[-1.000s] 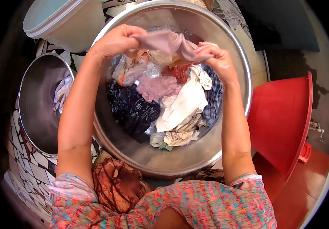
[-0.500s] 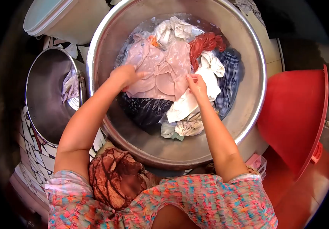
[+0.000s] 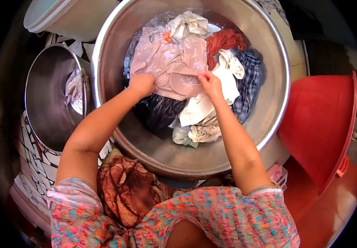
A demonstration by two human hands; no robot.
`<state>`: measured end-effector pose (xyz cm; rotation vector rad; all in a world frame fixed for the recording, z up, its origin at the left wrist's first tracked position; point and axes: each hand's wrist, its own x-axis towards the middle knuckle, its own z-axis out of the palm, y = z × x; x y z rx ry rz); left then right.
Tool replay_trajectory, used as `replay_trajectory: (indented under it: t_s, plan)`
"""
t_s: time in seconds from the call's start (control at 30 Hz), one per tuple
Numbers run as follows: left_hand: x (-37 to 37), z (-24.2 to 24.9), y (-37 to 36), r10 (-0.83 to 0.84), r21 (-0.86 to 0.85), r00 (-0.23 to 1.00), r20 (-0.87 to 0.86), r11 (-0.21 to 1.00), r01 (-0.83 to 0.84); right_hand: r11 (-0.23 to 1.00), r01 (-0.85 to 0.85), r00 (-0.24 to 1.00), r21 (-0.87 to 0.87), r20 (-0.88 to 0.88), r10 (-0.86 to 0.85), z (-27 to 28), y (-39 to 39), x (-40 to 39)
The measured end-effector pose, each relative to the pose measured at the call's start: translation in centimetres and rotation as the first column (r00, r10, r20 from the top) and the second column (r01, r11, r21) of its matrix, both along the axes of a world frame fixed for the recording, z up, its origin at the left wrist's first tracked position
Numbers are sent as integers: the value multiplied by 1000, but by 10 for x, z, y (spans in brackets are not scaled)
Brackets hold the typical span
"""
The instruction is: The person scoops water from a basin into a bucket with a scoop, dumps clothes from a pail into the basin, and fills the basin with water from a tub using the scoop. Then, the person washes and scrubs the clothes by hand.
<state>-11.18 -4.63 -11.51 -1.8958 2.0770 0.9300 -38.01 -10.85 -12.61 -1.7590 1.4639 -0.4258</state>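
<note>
A wet pale pink garment (image 3: 168,58) with a rounded panel lies spread over other laundry in a large metal basin (image 3: 273,89). My left hand (image 3: 142,84) is closed on its lower left edge. At its lower right edge, my right hand (image 3: 210,84) pinches the cloth between thumb and fingers. Below the pink garment is a dark, shiny cloth (image 3: 160,111). White cloth (image 3: 197,109) sits under and beside my right hand. Around these are a red cloth (image 3: 225,41), a blue plaid cloth (image 3: 248,80) and a crumpled off-white cloth (image 3: 189,25).
A metal pot (image 3: 44,111) with a pale cloth (image 3: 74,87) inside stands left of the basin. Behind it is a whitish bucket (image 3: 73,20). On the right, a big red tub (image 3: 315,120) leans on its side, near a small pink basket (image 3: 277,173).
My left hand, earlier with fingers stretched over the pink garment, has closed on its edge. My right hand has shifted slightly up and left, and the lower part of the garment is drawn up.
</note>
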Motion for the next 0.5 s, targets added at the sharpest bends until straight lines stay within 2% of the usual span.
replay_trajectory:
  t_s: [0.03, 0.07, 0.1, 0.17, 0.23, 0.27, 0.37, 0.43, 0.5]
  plan:
    - [2, 3, -3, 40, 124, 998, -45, 992, -34, 982, 124, 933, 140, 320, -163, 6, -1, -4]
    - [4, 8, -5, 77, 187, 994, -71, 980, -62, 958, 165, 897, 235, 368, -245, 14, -1, -9]
    - [4, 11, -3, 76, 179, 995, -69, 982, -62, 924, 197, 853, 327, 408, -326, 37, 1, -7]
    - [3, 9, 2, 160, 7, 986, -46, 987, -160, 926, 165, 827, 339, 464, -317, 51, 5, -6]
    - [6, -9, 12, 152, -70, 987, -51, 985, -155, 864, 187, 541, 468, 685, -488, 76, 19, 1]
    - [8, -19, 14, 142, -141, 988, -55, 979, -149, 856, 217, 542, 469, 672, -505, 80, 23, -2]
    - [7, -19, 13, 111, -151, 994, 4, 983, -109, 849, 283, 556, 445, 645, -524, 76, 30, -16]
    - [10, 3, 4, 106, -141, 994, 22, 985, -102, 856, 281, 563, 433, 649, -513, 76, 32, -23]
    - [15, 37, -5, 37, 106, 996, 78, 993, -46, 884, 265, 655, 385, 600, -458, 79, 36, -30]
